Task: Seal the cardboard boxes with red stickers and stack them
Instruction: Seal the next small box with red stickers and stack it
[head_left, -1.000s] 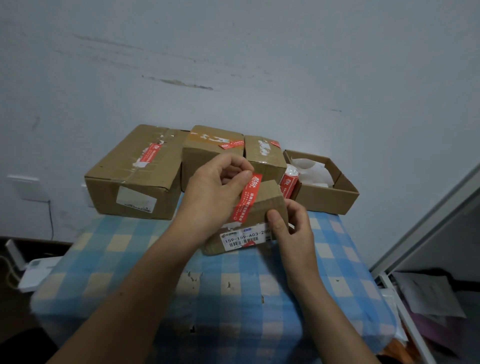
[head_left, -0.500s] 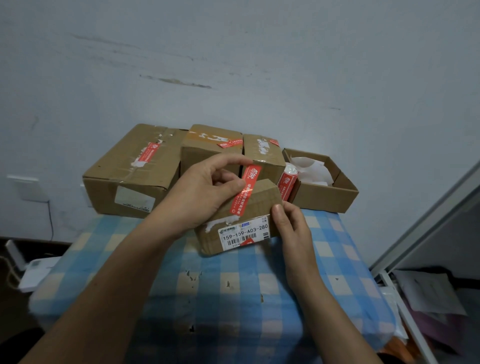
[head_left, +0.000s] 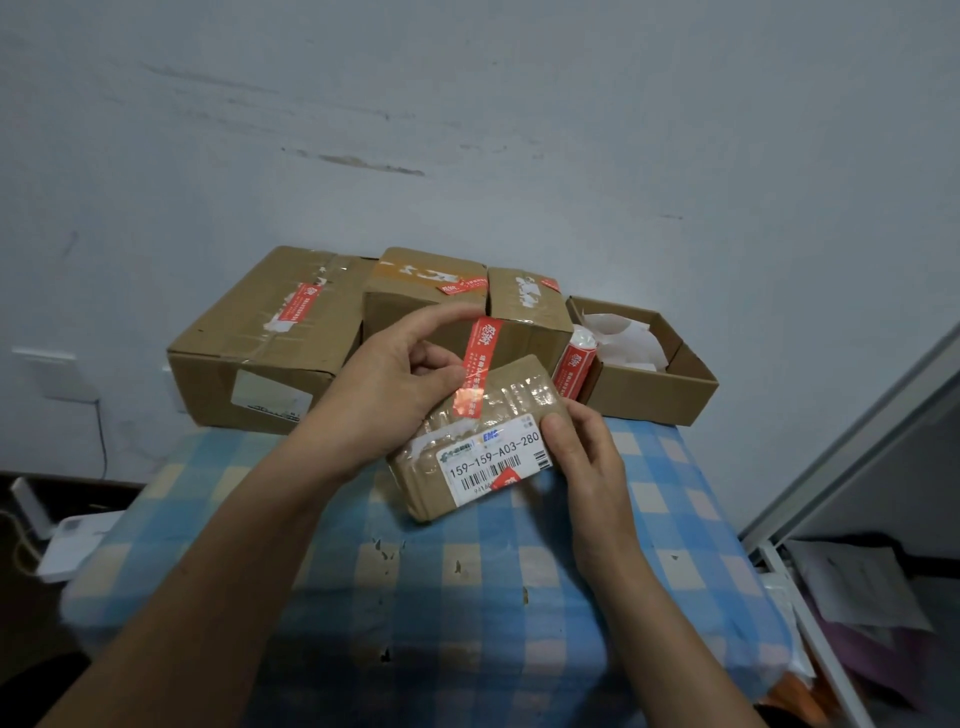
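small brown cardboard box (head_left: 511, 387), wrapped in glossy clear tape, is held tilted over the middle of the worktop with blue-and-cream checked cloth (head_left: 467, 597). whether its lower edge rests on the cloth cannot be told. behind it, a row of larger brown cardboard boxes (head_left: 270, 338) stands by the wall, each bearing a red sticker. left hand (head_left: 395, 379) pinches a long red sticker strip (head_left: 477, 364) between thumb and forefinger. the strip's lower end lies on the box top and its upper end stands free. right hand (head_left: 576, 447) grips the box's right end, thumb on the white shipping label (head_left: 493, 457), fingers curled behind. handling, as judged: the box looks light and fairly stiff, though its dented corners suggest it would crush under a hard squeeze. the tape skin is likely slippery, so the short ends are the better hold. the strip is thin and limp and may fold onto itself. legible writing: the label reads "159-159-a03-280" under a blue "ems" mark, with a barcode beneath. the white characters on the sticker are too small to read.
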